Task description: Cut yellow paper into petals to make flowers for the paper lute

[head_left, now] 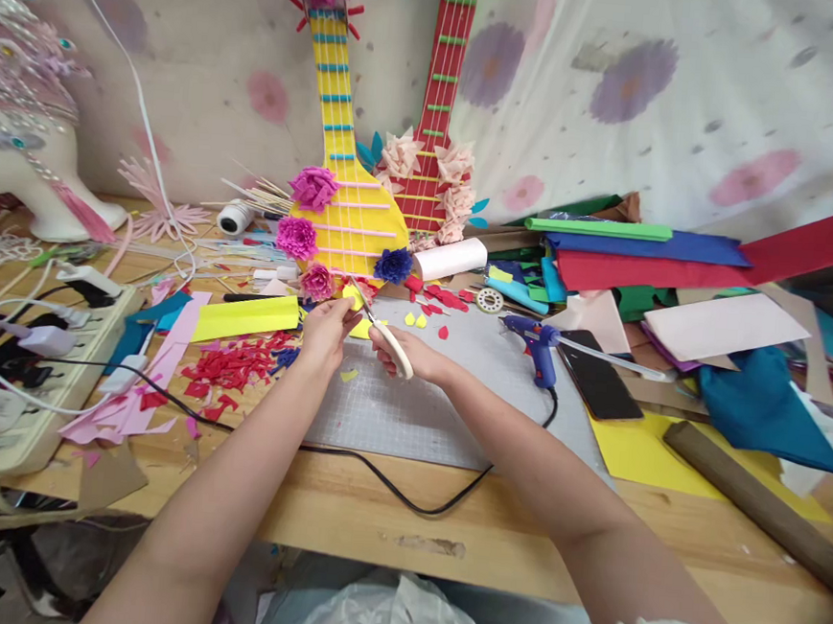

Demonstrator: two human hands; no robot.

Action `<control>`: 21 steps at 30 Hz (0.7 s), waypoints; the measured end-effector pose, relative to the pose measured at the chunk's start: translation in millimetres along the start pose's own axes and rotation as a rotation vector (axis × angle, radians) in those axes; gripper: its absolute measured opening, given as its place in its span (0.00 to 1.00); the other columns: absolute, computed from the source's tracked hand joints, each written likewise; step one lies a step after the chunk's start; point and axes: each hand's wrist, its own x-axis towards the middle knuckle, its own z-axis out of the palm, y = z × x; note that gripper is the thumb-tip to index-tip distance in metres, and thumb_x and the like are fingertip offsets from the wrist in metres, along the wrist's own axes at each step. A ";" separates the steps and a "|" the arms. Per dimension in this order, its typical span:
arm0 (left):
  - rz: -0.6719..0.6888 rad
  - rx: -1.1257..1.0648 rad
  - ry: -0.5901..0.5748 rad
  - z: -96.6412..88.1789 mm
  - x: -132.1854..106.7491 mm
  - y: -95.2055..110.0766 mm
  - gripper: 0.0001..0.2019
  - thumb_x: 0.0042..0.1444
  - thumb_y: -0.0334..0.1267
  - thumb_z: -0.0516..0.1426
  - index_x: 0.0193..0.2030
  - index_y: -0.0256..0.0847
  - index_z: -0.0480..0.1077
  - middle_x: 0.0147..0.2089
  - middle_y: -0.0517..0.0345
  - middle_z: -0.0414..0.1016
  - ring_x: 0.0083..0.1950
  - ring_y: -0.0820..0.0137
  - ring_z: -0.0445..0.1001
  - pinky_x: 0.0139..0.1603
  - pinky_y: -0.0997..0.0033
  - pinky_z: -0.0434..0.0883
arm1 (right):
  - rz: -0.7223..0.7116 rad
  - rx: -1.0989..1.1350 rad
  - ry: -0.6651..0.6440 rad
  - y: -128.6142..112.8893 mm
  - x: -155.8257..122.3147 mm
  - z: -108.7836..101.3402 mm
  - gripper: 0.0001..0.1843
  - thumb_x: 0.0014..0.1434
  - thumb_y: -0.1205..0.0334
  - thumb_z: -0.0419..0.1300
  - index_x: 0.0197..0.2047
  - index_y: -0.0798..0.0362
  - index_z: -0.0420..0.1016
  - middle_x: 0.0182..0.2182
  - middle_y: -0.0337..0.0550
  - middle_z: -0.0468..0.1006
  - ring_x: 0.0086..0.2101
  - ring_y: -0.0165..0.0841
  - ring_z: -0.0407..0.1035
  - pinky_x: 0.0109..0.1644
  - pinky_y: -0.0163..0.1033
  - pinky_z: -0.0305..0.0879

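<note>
Both hands meet over the grey cutting mat (415, 418). The left hand (325, 329) pinches a small yellow paper piece (352, 295) between closed fingertips, and the right hand (417, 355) is curled shut through the cream handles of the scissors (388, 337), blades angled up into that piece. How far the blades gape I cannot tell — they are thin and partly hidden. The piece sits above the mat's far edge, just in front of the yellow cardboard guitar (352, 220). For a clean cut, it seems best to turn the paper into the blades rather than swing the scissors — short snips, left fingertips kept clear. Red scraps (231, 367) lie to the left; a blue glue gun (540, 346) rests to the right.
</note>
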 end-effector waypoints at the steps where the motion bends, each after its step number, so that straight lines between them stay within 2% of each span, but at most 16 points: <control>1: -0.005 0.003 -0.001 0.1 -0.1 0.5 0.05 0.41 0.27 0.59 0.21 0.35 0.66 0.19 0.63 0.68 0.22 0.80 0.67 0.34 0.77 0.70 | 0.004 0.001 0.017 0.0 0.0 0.6 0.26 0.49 0.37 0.56 0.32 0.52 0.57 0.19 0.30 0.59 0.17 0.22 0.56 0.20 0.30 0.57; 8: 0.002 0.036 -0.026 -6.0 -1.3 9.6 0.04 0.42 0.27 0.58 0.22 0.35 0.66 0.19 0.63 0.68 0.22 0.80 0.66 0.33 0.77 0.70 | -0.011 -0.043 0.039 0.3 3.4 4.3 0.24 0.49 0.39 0.58 0.32 0.53 0.59 0.18 0.30 0.58 0.17 0.22 0.56 0.18 0.30 0.55; 16: -0.002 0.052 -0.042 -33.6 4.6 17.4 0.06 0.37 0.29 0.61 0.22 0.35 0.67 0.21 0.63 0.69 0.24 0.80 0.67 0.35 0.76 0.70 | -0.049 -0.164 -0.015 14.1 21.6 13.3 0.23 0.52 0.40 0.54 0.30 0.53 0.59 0.17 0.30 0.59 0.17 0.23 0.56 0.19 0.30 0.53; 21: -0.004 0.084 -0.045 -43.9 6.4 25.6 0.05 0.37 0.28 0.61 0.22 0.35 0.67 0.21 0.62 0.70 0.24 0.79 0.68 0.35 0.76 0.71 | -0.071 -0.220 -0.011 9.9 25.1 20.7 0.23 0.51 0.39 0.55 0.28 0.53 0.58 0.17 0.31 0.59 0.17 0.23 0.56 0.21 0.31 0.52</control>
